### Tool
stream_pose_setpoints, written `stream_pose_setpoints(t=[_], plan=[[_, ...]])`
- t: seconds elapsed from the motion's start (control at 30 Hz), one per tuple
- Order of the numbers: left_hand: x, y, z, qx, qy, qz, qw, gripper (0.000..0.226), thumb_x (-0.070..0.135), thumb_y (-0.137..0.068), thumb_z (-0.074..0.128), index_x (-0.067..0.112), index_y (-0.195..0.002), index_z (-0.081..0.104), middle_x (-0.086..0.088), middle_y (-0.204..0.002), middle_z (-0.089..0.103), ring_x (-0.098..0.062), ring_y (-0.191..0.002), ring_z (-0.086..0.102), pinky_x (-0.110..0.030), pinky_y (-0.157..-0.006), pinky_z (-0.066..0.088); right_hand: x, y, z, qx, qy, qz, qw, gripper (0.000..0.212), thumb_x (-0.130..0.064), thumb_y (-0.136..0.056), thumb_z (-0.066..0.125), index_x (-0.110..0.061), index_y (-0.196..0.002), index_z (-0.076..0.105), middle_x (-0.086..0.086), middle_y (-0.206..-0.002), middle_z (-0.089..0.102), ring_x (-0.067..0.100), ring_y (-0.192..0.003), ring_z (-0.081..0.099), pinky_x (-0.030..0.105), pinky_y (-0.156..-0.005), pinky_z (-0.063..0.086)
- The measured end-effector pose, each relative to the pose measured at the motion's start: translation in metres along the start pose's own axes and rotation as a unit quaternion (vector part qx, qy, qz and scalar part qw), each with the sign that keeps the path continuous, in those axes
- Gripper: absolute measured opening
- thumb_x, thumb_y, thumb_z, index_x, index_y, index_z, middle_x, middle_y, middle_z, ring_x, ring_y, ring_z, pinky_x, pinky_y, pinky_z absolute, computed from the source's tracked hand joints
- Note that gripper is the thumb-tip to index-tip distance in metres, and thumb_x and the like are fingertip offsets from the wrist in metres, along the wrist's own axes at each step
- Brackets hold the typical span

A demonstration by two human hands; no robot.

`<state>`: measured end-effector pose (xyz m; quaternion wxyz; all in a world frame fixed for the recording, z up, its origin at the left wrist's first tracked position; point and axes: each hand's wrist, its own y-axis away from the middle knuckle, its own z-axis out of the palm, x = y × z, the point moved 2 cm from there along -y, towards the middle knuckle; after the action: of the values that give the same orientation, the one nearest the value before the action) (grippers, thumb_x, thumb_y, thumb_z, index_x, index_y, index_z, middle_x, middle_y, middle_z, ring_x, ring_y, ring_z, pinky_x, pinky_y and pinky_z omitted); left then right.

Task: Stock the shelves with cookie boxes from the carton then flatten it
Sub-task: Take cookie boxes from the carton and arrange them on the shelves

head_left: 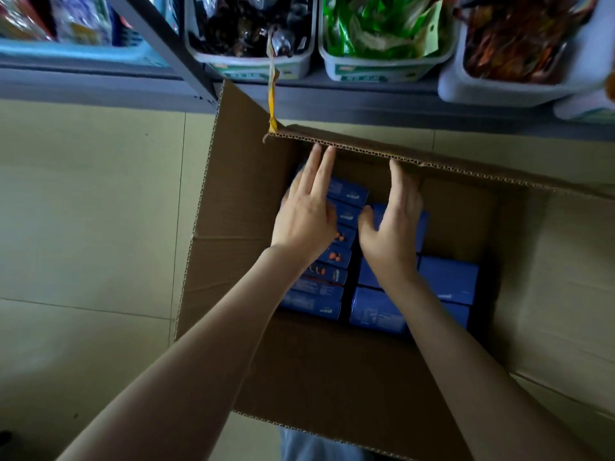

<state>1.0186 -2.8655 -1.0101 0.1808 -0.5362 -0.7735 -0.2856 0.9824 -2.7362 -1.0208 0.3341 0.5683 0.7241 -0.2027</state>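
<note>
An open brown carton [229, 207] sits on the floor with its flaps spread out. Inside lie several blue cookie boxes [447, 277], a row on edge at the left and flat ones at the right. My left hand [307, 211] reaches into the left row with fingers straight, its tips near the carton's far wall. My right hand [394, 227] lies over a blue box [422, 224] at the far right of the stack, fingers extended and thumb at the box's left side. Whether either hand grips a box is hidden.
The grey shelf edge [366, 101] runs just beyond the carton. On it stand white bins [253, 68] of dark, green [382, 24] and orange snack packets. A strip of yellow tape [273, 98] hangs off the carton's far corner. Pale floor tiles [83, 211] lie to the left.
</note>
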Motion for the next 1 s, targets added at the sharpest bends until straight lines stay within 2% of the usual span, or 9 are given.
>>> stream_pose_setpoints(t=[0.13, 0.23, 0.33, 0.47, 0.57, 0.63, 0.7, 0.83, 1.0], plan=[[-0.009, -0.023, -0.006, -0.018, -0.045, 0.015, 0.999, 0.089, 0.015, -0.085, 0.058, 0.026, -0.152, 0.000, 0.001, -0.159, -0.007, -0.024, -0.145, 0.007, -0.042, -0.115, 0.023, 0.004, -0.026, -0.003, 0.021, 0.062, -0.055, 0.996, 0.072, -0.005, -0.084, 0.058, -0.004, -0.148, 0.025, 0.011, -0.153, 0.029, 0.029, -0.141, 0.025, 0.038, -0.117, 0.018], [-0.015, -0.033, -0.001, -0.039, -0.086, 0.018, 0.995, 0.095, 0.022, -0.083, 0.062, 0.027, -0.151, -0.006, 0.001, -0.159, -0.013, -0.023, -0.146, -0.001, -0.044, -0.117, 0.016, 0.011, -0.038, -0.001, 0.027, 0.094, -0.066, 0.993, 0.074, -0.008, -0.083, 0.059, -0.006, -0.149, 0.024, 0.008, -0.155, 0.026, 0.028, -0.142, 0.020, 0.034, -0.118, 0.014], [-0.017, -0.042, 0.004, -0.049, -0.130, 0.028, 0.990, 0.102, 0.023, -0.080, 0.065, 0.024, -0.150, -0.010, -0.004, -0.158, -0.017, -0.024, -0.146, -0.008, -0.045, -0.119, 0.007, 0.017, -0.044, 0.001, 0.029, 0.119, -0.083, 0.989, 0.077, -0.007, -0.082, 0.058, -0.006, -0.149, 0.022, 0.009, -0.155, 0.026, 0.028, -0.142, 0.020, 0.035, -0.119, 0.015], [-0.012, -0.052, 0.008, -0.040, -0.147, 0.038, 0.988, 0.105, 0.024, -0.078, 0.067, 0.023, -0.151, -0.009, -0.011, -0.157, -0.017, -0.029, -0.146, -0.009, -0.047, -0.117, 0.003, 0.020, -0.045, 0.002, 0.025, 0.111, -0.078, 0.990, 0.078, -0.006, -0.082, 0.060, -0.006, -0.150, 0.020, 0.008, -0.156, 0.024, 0.026, -0.142, 0.018, 0.038, -0.118, 0.016], [-0.008, -0.058, 0.009, -0.033, -0.170, 0.048, 0.984, 0.103, 0.026, -0.079, 0.066, 0.022, -0.151, -0.007, -0.013, -0.157, -0.017, -0.031, -0.146, -0.009, -0.047, -0.116, 0.002, 0.022, -0.045, 0.005, 0.021, 0.095, -0.068, 0.993, 0.074, -0.006, -0.082, 0.063, -0.005, -0.147, 0.027, 0.012, -0.148, 0.035, 0.025, -0.135, 0.027, 0.039, -0.112, 0.022], [-0.008, -0.063, 0.010, -0.035, -0.191, 0.051, 0.980, 0.103, 0.029, -0.080, 0.066, 0.022, -0.151, -0.008, -0.013, -0.157, -0.017, -0.031, -0.146, -0.008, -0.047, -0.116, 0.002, 0.027, -0.047, 0.013, -0.017, 0.102, -0.047, 0.994, 0.069, -0.009, -0.083, 0.063, -0.008, -0.145, 0.032, 0.013, -0.141, 0.041, 0.026, -0.130, 0.033, 0.042, -0.107, 0.030], [-0.013, -0.068, 0.011, -0.035, -0.217, 0.054, 0.974, 0.103, 0.028, -0.080, 0.066, 0.022, -0.151, -0.008, -0.014, -0.157, -0.017, -0.032, -0.146, -0.008, -0.047, -0.116, 0.001, 0.038, -0.051, 0.024, -0.094, 0.158, -0.023, 0.983, 0.064, -0.016, -0.088, 0.061, -0.012, -0.145, 0.031, 0.011, -0.141, 0.040, 0.028, -0.129, 0.036, 0.042, -0.104, 0.032], [-0.036, -0.073, 0.018, -0.006, -0.274, 0.067, 0.959, 0.100, 0.025, -0.075, 0.070, 0.019, -0.152, 0.005, -0.017, -0.158, -0.002, -0.035, -0.145, 0.001, -0.049, -0.115, 0.004, 0.070, -0.060, 0.050, -0.250, 0.271, -0.035, 0.929, 0.063, -0.030, -0.096, 0.051, -0.015, -0.149, 0.020, 0.006, -0.145, 0.035, 0.026, -0.132, 0.030, 0.038, -0.104, 0.027], [-0.061, -0.077, 0.033, 0.036, -0.339, 0.071, 0.937, 0.105, 0.026, -0.067, 0.077, 0.017, -0.151, 0.015, -0.021, -0.156, 0.012, -0.040, -0.143, 0.015, -0.053, -0.113, 0.014, 0.092, -0.078, 0.082, -0.336, 0.289, -0.042, 0.896, 0.058, -0.033, -0.097, 0.048, -0.015, -0.147, 0.025, 0.007, -0.145, 0.037, 0.026, -0.132, 0.033, 0.036, -0.105, 0.025]])
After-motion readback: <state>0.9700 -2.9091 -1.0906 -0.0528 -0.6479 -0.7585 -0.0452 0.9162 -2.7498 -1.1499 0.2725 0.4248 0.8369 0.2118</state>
